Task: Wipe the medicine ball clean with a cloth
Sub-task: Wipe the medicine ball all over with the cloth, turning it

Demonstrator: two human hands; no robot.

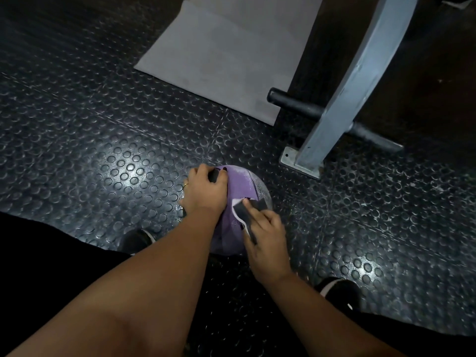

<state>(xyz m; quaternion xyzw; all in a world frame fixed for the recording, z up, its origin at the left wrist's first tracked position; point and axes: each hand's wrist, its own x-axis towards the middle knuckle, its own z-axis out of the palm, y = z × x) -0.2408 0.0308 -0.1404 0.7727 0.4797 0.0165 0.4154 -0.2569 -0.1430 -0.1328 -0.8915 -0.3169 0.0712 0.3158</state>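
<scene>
I've got the purple medicine ball [239,186] sitting on the studded rubber floor [103,124], mid-scene, a little ahead of my two dark shoes and just near-left of the bolted base plate [289,155] of a grey steel upright [360,73].

My left hand [206,191] is clenched on the ball's far-left shoulder. The fingers are curled into a dark grip recess and the thumb is hooked over the top. My right hand [265,240] holds a grey cloth [244,210] with a pale edge flat against the near-right face. The forefinger lies straight along the fabric and the other fingers are folded, with the cloth's near end tucked under them. I can't see where the thumb is.

I'd judge the wipe to be under way but not finished — a pale, dusty-looking patch shows on the far top of the ball, beyond the cloth.

What worries me from here:
- The ball sits on one small contact patch. A sideways push from the right hand could roll it toward the base plate if the left grip goes slack.
- The cloth is folded small and pressed on mainly by one finger, so a hard stroke could drag it out from under and leave bare skin rubbing the surface.
- The light is poor, so streaks on the shaded near underside could go unnoticed.
- My left hand covers part of the ball, and that part gets missed unless I shift my grip.
</scene>
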